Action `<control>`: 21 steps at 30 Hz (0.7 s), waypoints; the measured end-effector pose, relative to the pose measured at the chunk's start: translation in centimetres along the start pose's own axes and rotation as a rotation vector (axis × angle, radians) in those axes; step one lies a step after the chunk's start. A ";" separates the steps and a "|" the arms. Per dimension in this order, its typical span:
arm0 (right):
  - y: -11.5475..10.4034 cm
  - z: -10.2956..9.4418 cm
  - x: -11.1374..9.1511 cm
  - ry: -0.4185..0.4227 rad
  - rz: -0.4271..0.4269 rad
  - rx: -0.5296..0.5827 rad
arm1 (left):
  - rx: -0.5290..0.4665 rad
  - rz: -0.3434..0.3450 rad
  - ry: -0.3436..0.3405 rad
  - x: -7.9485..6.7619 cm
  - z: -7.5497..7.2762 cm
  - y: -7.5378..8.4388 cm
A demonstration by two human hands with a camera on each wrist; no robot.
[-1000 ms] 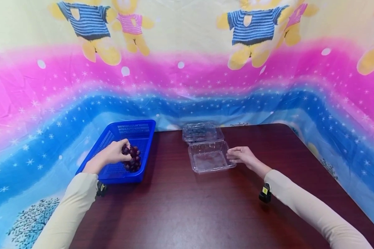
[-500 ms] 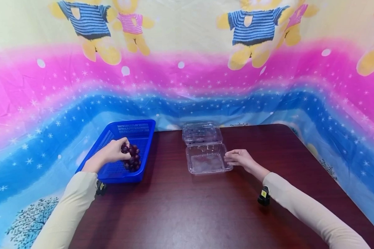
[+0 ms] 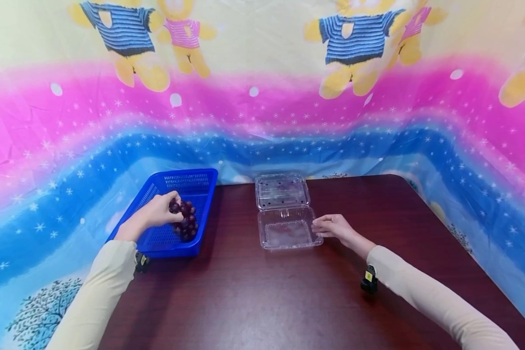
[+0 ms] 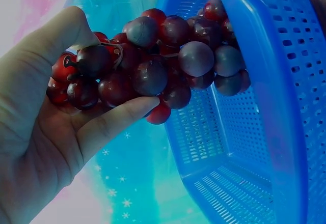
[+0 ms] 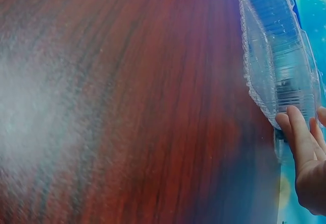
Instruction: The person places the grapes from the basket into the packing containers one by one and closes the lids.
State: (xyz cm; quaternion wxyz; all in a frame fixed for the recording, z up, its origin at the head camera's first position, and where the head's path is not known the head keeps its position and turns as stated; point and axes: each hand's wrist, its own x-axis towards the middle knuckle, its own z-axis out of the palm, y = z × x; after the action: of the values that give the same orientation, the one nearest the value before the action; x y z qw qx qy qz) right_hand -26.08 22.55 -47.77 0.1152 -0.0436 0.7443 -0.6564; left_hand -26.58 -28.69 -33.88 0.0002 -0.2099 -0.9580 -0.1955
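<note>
My left hand (image 3: 157, 214) is over the blue basket, its thumb and fingers curled round a bunch of dark red grapes (image 3: 187, 223). In the left wrist view the grapes (image 4: 153, 63) stretch away from the fingers towards the basket wall. At mid-table stands a clear plastic clamshell box (image 3: 286, 231) with its hinged lid (image 3: 282, 191) laid back behind it. Fairly straight fingers of my right hand (image 3: 337, 228) touch the right side of that box. The right wrist view shows those fingers (image 5: 301, 137) against the box's clear wall (image 5: 290, 71).
The blue perforated basket (image 3: 207, 214) sits on the left of the dark red-brown table (image 3: 262, 296). A patterned cloth (image 3: 253, 116) with bears and snowflakes rises behind the table and along both sides. The table's back edge runs close behind the lid.
The clamshell box has slid slightly left and towards me, with my right hand moving along at its side. Its lid has come down flatter behind it. My left hand and the grapes have barely moved.
</note>
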 end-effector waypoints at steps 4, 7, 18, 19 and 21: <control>0.2 0.2 -0.1 -0.016 -0.011 0.021 | -0.005 -0.002 0.000 0.0 -0.2 0.2; 0.3 0.4 -0.1 -0.020 -0.012 0.037 | -0.005 -0.001 0.002 -0.1 -0.4 0.5; 0.3 0.5 -0.5 -0.023 0.012 0.035 | 0.008 0.001 0.014 -0.1 -0.8 1.0; 0.3 0.5 -0.6 -0.026 0.014 0.034 | 0.009 0.001 0.011 -0.1 -0.8 1.0; 0.2 0.6 -0.6 -0.027 0.018 0.036 | 0.010 -0.003 0.007 -0.1 -0.8 1.0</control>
State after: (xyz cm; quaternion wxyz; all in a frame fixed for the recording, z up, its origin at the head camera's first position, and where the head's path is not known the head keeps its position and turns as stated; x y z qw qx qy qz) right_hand -25.32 22.16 -48.00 0.1320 -0.0440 0.7312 -0.6678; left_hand -26.16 -28.23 -32.74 0.0042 -0.2077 -0.9592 -0.1916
